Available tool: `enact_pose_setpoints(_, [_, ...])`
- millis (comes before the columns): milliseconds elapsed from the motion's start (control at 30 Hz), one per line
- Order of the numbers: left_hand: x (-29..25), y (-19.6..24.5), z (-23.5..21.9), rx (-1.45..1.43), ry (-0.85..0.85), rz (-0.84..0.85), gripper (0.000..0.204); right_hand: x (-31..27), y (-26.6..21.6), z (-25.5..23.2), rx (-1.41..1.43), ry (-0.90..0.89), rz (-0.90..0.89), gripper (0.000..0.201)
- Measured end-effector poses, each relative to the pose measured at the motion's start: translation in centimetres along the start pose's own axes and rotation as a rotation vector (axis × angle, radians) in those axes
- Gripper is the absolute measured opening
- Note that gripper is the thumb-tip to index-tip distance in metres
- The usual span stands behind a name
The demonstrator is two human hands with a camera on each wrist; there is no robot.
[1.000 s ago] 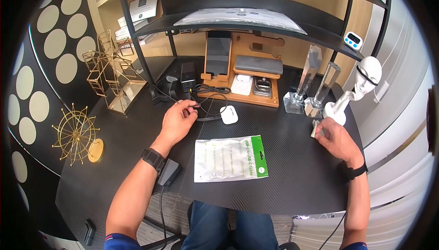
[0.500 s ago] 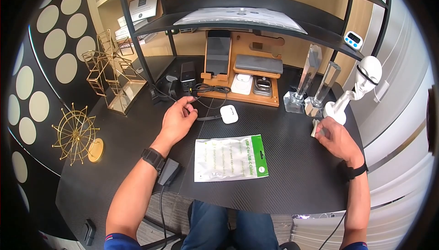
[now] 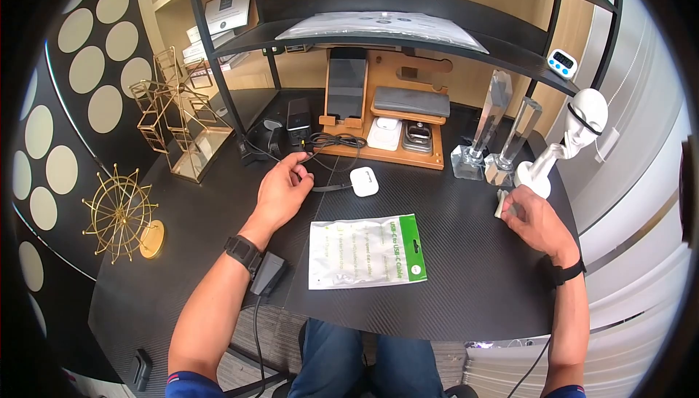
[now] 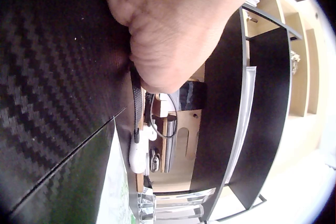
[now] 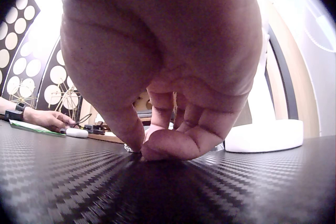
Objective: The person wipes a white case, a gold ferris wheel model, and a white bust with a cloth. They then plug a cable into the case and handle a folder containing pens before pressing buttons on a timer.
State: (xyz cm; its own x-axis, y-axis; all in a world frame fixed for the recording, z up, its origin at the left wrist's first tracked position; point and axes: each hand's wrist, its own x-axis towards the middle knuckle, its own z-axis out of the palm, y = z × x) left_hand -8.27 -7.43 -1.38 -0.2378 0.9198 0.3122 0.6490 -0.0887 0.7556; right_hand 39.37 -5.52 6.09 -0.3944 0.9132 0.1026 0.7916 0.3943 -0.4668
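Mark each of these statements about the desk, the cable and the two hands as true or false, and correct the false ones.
1. The left hand holds a thin black cable near the wooden stand. True.
2. The green and white packet lies on the upper shelf. False: it lies flat on the black desk, between the two arms.
3. The right hand rests on the desk near the white bust. True.
4. The white puck is in the right hand. False: it sits on the desk to the right of the left hand, held by neither.
5. A small timer sits at the right end of the shelf. True.
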Motion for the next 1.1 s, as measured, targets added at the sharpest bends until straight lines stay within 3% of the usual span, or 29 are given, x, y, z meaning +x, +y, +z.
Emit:
enact_pose_setpoints(100, [0.4, -1.3, 0.0, 0.063, -0.028, 0.093, 0.044, 0.0, 0.0, 0.0, -0.010, 0.001, -0.007, 0.015])
enact_pose_setpoints(233, [0.4, -1.0, 0.0, 0.100, -0.047, 0.095, 0.044, 0.0, 0.0, 0.0, -0.021, -0.003, -0.009, 0.015])
enact_pose_setpoints(300, [0.1, -0.4, 0.1, -0.007, 0.027, 0.018, 0.032, 0.0, 0.0, -0.1, -0.021, -0.003, -0.010, 0.015])
enact_pose_setpoints(400, [0.2, -0.7, 0.2, -0.024, 0.030, 0.016, 0.030, 0.0, 0.0, 0.0, -0.018, -0.003, -0.011, 0.015])
enact_pose_setpoints(633, [0.5, -1.5, 0.0, 0.067, -0.026, 0.119, 0.040, 0.0, -0.1, 0.0, -0.015, -0.005, 0.006, 0.015])
enact_pose_setpoints(800, [0.2, -0.5, 0.1, 0.011, 0.015, 0.026, 0.038, 0.0, 0.1, 0.0, -0.014, -0.003, -0.003, 0.016])
enact_pose_setpoints(1100, [0.3, -1.2, 0.2, 0.004, 0.004, 0.093, 0.026, 0.0, 0.1, 0.0, -0.024, 0.000, -0.017, 0.016])
